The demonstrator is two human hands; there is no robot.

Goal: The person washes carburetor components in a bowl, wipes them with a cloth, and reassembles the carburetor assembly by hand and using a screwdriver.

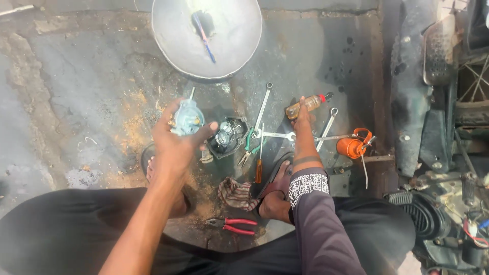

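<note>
Gripping carburettor body (187, 118): held above floor (76, 81), left hand (175, 142) fingers clamped round it. Amber bottle (304, 106) pinched by right hand (304, 119) near spanners (262, 109). Bottle best kept upright, carburettor level.

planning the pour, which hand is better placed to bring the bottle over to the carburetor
Right. The right hand already grips the amber bottle on the ground, while the left hand is occupied holding the carburetor up.
</note>
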